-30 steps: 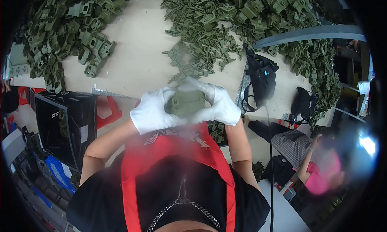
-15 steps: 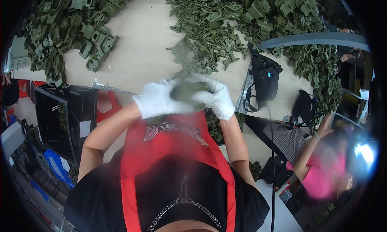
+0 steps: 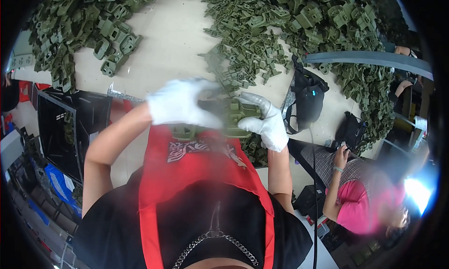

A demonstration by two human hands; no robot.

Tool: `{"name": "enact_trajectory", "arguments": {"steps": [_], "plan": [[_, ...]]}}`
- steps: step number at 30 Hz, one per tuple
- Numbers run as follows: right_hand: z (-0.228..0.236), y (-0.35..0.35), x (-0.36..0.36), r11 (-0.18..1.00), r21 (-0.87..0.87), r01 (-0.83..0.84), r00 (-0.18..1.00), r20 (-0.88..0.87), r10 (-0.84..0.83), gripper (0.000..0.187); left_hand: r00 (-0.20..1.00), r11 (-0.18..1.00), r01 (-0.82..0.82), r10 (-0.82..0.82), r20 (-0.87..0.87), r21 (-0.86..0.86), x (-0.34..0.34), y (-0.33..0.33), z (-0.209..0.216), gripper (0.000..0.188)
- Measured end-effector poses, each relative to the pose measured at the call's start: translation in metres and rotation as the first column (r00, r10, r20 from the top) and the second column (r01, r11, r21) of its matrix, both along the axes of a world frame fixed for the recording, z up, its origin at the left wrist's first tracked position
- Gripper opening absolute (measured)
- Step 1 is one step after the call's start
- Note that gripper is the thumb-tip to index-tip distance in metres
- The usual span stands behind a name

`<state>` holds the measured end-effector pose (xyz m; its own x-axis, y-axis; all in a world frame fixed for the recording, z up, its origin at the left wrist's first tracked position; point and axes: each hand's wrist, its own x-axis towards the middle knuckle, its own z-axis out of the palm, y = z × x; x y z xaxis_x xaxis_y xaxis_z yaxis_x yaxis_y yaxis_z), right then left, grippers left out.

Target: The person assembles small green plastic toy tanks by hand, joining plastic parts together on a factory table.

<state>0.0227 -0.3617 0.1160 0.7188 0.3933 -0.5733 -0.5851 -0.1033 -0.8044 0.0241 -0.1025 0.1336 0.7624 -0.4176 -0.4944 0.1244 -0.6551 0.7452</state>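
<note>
Both my hands wear white gloves and are held in front of my red apron at the near edge of the table. Between them is an olive-green molded plastic part (image 3: 239,114), with ribs and openings. My right hand (image 3: 269,124) grips its right end between thumb and fingers. My left hand (image 3: 180,103), slightly blurred, is closed over its left side and hides much of it. Below the left palm another green plastic piece (image 3: 184,131) shows; whether it belongs to the same part I cannot tell.
Heaps of green plastic parts (image 3: 114,35) lie at the table's far left, with small parts (image 3: 248,49) and larger ones beyond my hands. A black bag (image 3: 308,93) rests right of my right hand. A black crate (image 3: 58,133) stands left. A person in pink (image 3: 358,206) is at right.
My hands have moved apart, the right one rightward and slightly down, and more of the green part shows between them. The person in pink has lowered an arm.
</note>
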Motion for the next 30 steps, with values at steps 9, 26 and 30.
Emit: {"name": "enact_trajectory", "arguments": {"steps": [9, 26, 30], "plan": [[0.006, 0.028, -0.021, 0.877, -0.479, -0.024, 0.707, 0.612, 0.353, 0.059, 0.960, 0.962, -0.019, -0.059, -0.275, -0.271, -0.002, -0.022, -0.024, 0.072], [0.014, 0.037, -0.031, 0.971, -0.235, 0.051, 0.950, 0.311, 0.026, 0.049, 0.969, 0.950, -0.222, 0.191, -0.156, -0.220, -0.024, -0.024, -0.011, 0.062], [-0.003, 0.022, -0.014, 0.995, -0.059, 0.084, 0.979, 0.189, -0.071, 0.042, 0.997, 0.995, -0.074, 0.073, -0.018, -0.062, -0.002, -0.015, -0.010, 0.068]]}}
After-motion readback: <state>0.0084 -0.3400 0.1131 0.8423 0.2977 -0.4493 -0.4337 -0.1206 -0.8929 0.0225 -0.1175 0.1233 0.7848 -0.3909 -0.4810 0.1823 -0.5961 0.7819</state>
